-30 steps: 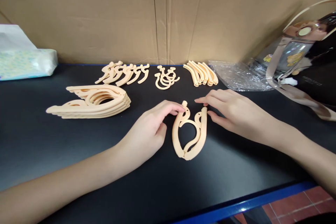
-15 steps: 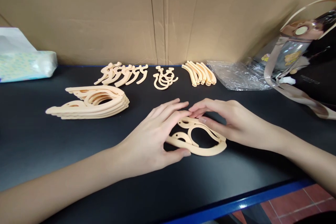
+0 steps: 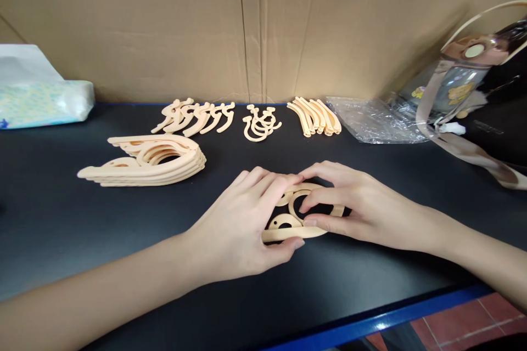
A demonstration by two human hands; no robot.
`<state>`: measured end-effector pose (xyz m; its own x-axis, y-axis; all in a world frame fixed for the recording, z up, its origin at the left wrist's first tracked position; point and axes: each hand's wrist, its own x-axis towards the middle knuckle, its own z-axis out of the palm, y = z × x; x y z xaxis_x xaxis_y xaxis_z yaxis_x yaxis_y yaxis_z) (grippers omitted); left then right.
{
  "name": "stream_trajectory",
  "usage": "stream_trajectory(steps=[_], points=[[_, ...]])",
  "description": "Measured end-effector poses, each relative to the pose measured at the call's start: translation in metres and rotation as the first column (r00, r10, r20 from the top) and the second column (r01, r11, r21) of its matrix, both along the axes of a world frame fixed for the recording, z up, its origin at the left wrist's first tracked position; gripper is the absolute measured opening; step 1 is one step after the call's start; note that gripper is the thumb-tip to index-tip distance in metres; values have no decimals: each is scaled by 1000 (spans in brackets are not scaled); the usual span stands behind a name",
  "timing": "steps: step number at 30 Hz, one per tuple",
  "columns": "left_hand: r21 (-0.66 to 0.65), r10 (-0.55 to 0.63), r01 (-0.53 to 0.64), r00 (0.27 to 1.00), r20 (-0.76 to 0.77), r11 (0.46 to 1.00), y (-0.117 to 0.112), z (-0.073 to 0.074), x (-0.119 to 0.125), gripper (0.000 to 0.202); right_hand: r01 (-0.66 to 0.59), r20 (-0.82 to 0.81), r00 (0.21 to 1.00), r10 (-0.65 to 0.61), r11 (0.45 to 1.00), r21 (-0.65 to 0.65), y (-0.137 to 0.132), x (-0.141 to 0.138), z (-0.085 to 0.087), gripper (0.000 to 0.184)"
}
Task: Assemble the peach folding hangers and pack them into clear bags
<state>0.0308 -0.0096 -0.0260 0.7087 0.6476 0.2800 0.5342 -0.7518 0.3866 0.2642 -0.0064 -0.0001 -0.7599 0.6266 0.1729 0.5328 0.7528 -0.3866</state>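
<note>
A peach plastic hanger piece (image 3: 288,225) made of curved joined parts lies flat on the black table (image 3: 61,219), gripped from both sides. My left hand (image 3: 242,230) pinches its left end, thumb below and fingers over the top. From the right, my right hand (image 3: 354,205) has its fingers curled on the piece's upper loop and its thumb at the lower edge. Much of the piece is hidden under the fingers.
A stack of finished peach hangers (image 3: 148,160) lies to the left. Three rows of small peach parts sit at the back: hooks (image 3: 193,116), loops (image 3: 260,122), curved bars (image 3: 315,116). A tissue pack (image 3: 41,96) is far left, a clear plastic bag (image 3: 376,118) and a bottle with strap (image 3: 461,82) right.
The piece, first lying lengthwise between my hands, was turned sideways and folded flatter. Both hands closed in over it and now grip it tightly from either side.
</note>
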Motion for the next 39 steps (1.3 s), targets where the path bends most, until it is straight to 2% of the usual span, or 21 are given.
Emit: stream_trajectory(steps=[4,9,13,18,25,30,39], points=[[19,29,-30,999,22,999,0,-1,1,65,-13,-21,1000,13,1000,-18,-2,-1,-2,17],[72,80,-82,996,40,994,-1,-3,2,66,7,-8,1000,-7,1000,23,1,0,-3,16],[141,51,-57,998,48,988,-2,0,1,59,19,3,1000,-19,999,27,2,0,-4,20],[223,-38,32,999,20,974,-5,1,1,50,-19,-86,996,9,993,-114,0,-6,-5,20],[168,-70,65,997,26,984,-4,1,0,54,-4,-130,991,-38,952,-307,1,-8,-9,20],[174,-73,69,997,17,982,-3,2,1,54,28,-135,988,-81,932,-361,0,-8,-8,20],[188,-66,64,998,3,980,-3,2,2,54,26,-141,987,-81,933,-358,0,-9,-7,18]])
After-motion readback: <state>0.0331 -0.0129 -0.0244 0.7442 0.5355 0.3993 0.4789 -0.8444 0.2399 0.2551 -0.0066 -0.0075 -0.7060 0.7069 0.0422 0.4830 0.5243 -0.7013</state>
